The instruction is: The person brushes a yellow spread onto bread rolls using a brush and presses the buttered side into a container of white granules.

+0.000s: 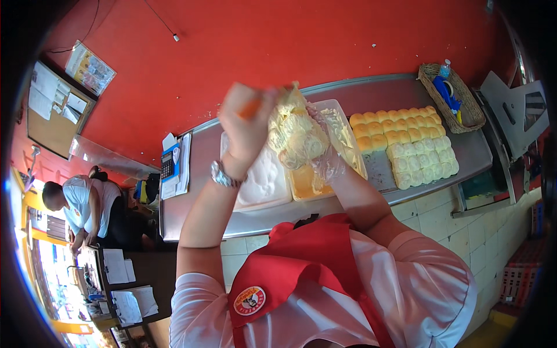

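Observation:
My left hand (pixel 246 116), with a metal watch at the wrist, is closed round the orange handle (pixel 250 108) of a spreading tool. Motion blurs the tool, and its kind is hard to make out. Its head reaches the top of a cluster of bread rolls (pixel 297 136) coated in pale yellow spread. Under and beside the rolls, my right hand (pixel 326 165) holds them up in a clear plastic glove; its fingers are partly hidden. Below them stand a tub of white cream (pixel 264 182) on the left and a tub of yellow spread (pixel 353 152) on the right.
The metal table (pixel 197 200) runs along a red wall. On its right lie golden rolls (pixel 400 123) and paler coated rolls (pixel 423 162). A wicker basket (pixel 464 110) stands farther right; a calculator (pixel 167 167) and papers lie left. Another person (pixel 87 203) leans over a counter.

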Demonstrator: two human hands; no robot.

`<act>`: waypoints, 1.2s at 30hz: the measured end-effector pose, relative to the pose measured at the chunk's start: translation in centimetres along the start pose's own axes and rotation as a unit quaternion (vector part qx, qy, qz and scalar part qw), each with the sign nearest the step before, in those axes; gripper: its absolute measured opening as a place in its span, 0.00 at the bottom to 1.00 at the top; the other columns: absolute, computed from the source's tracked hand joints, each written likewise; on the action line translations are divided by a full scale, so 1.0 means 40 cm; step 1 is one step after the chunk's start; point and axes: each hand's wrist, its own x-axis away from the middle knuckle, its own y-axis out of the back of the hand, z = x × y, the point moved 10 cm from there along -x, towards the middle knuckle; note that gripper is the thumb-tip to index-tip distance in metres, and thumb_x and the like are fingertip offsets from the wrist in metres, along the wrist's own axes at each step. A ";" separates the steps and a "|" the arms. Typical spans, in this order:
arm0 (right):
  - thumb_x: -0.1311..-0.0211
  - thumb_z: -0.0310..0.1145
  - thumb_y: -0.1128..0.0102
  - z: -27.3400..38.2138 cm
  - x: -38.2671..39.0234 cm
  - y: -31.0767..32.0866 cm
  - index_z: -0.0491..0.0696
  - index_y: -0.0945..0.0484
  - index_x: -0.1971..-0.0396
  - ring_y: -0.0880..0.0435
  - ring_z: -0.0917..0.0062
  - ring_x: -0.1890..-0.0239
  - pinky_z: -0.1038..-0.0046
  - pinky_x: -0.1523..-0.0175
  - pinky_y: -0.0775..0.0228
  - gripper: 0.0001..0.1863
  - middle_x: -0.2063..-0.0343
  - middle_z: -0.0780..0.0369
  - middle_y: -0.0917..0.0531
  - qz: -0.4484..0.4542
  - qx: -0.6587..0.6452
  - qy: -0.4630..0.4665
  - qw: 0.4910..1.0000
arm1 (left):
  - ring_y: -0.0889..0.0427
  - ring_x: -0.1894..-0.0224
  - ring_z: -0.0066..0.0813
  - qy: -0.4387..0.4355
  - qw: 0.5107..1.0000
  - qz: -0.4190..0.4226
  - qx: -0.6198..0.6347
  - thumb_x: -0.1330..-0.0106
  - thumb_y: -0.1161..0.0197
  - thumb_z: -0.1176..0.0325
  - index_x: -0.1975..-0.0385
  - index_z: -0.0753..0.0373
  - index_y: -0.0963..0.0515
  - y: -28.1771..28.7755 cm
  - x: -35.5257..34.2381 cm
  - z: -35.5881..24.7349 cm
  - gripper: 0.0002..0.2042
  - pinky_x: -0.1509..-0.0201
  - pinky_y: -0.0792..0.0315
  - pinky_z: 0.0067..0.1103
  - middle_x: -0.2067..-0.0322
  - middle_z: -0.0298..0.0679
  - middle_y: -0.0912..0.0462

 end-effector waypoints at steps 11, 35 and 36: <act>0.39 0.49 0.49 -0.029 0.006 -0.014 0.44 0.34 0.44 0.21 0.60 0.55 0.58 0.57 0.23 0.29 0.53 0.53 0.24 0.006 0.020 -0.059 0.998 | 0.26 0.81 0.28 0.101 0.992 0.023 0.070 0.49 0.31 0.74 0.83 0.65 0.25 0.024 -0.022 0.053 0.08 0.76 0.32 0.20 0.81 0.37 0.26; 0.34 0.46 0.53 -0.119 -0.015 -0.056 0.44 0.25 0.56 0.20 0.60 0.55 0.56 0.56 0.23 0.21 0.57 0.52 0.21 0.007 -0.029 -0.140 0.990 | 0.26 0.81 0.31 -0.273 0.925 0.215 -0.153 0.49 0.33 0.65 0.82 0.56 0.24 -0.043 0.121 -0.092 0.06 0.79 0.29 0.25 0.81 0.33 0.29; 0.35 0.46 0.53 -0.080 -0.030 0.006 0.44 0.24 0.58 0.21 0.61 0.54 0.55 0.56 0.23 0.20 0.57 0.52 0.21 -0.062 0.023 -0.048 0.997 | 0.25 0.80 0.27 -0.306 0.921 0.241 -0.021 0.47 0.36 0.71 0.77 0.57 0.22 -0.033 0.208 -0.137 0.01 0.80 0.30 0.24 0.81 0.33 0.28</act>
